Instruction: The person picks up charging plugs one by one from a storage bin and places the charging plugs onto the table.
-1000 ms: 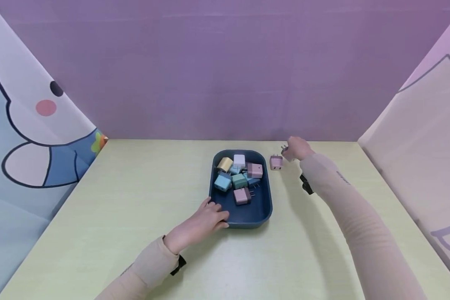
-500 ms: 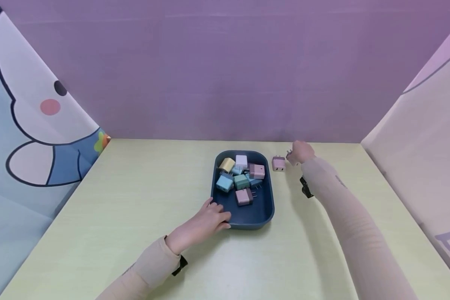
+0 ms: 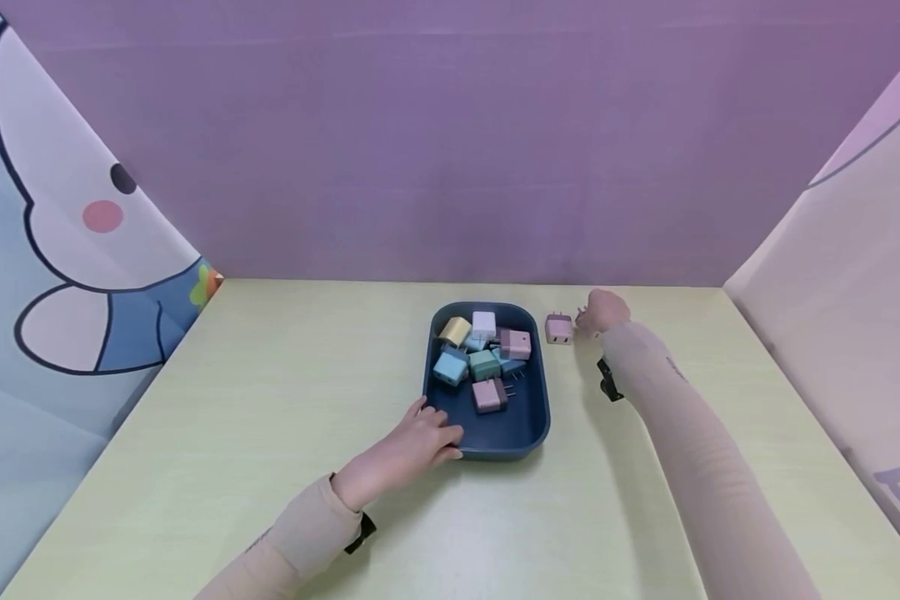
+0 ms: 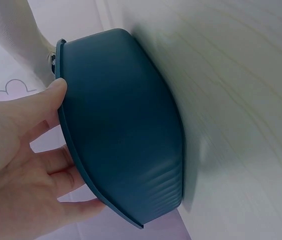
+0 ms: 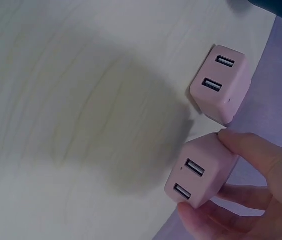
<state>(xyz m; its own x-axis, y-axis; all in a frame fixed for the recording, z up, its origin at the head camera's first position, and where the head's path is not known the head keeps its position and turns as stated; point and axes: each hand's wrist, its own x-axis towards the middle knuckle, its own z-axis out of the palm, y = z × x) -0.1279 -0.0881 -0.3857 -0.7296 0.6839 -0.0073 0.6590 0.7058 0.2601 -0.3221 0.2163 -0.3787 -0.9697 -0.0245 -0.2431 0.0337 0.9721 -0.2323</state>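
Note:
My left hand [image 3: 418, 437] grips the near left corner of a dark blue tray [image 3: 495, 446], its thumb and fingers at the rim in the left wrist view. Several plug chargers lie in the tray, among them a blue one [image 3: 450, 367], a green one [image 3: 483, 364], a yellow one [image 3: 455, 332], a white one [image 3: 483, 323] and a pink one [image 3: 487, 396]. To the tray's right, my right hand [image 3: 606, 311] pinches a pink charger [image 5: 201, 170] with two USB ports, low over the table. Beside it stands another pink two-port charger [image 5: 223, 82], a small gap away.
The pale wooden table [image 3: 292, 358] extends around the tray. A purple wall cloth [image 3: 450, 150] rises at the table's back edge, with printed cloths at the left [image 3: 67, 250] and right [image 3: 855, 292].
My right hand has lowered the pink charger toward the table and shifted slightly right, away from the neighbouring charger. My left hand stays on the tray; the head view has shifted slightly.

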